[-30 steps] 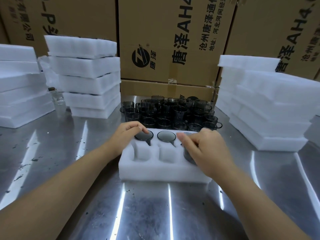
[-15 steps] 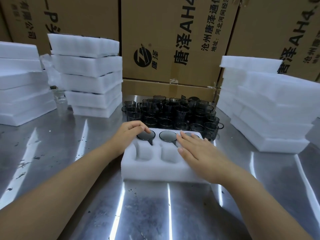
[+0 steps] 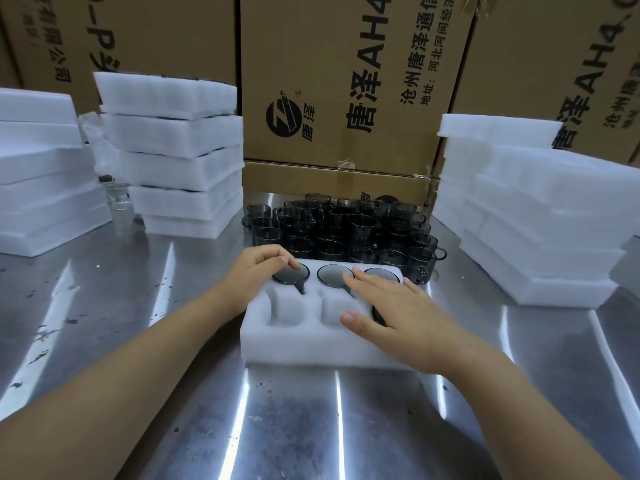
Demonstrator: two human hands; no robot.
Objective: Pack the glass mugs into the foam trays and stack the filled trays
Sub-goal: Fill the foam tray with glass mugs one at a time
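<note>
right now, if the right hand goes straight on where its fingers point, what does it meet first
Probably the middle mug in the tray's back row, just ahead of the right hand's fingers. If it clears that, the loose mugs behind; height is unclear.

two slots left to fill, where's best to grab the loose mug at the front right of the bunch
Probably by its handle, from the right: the mug stands upright, handle pointing out to the open side, and other mugs crowd its left and back.

The loose mugs stand behind the foam tray, between the left stack and right stack.
</note>
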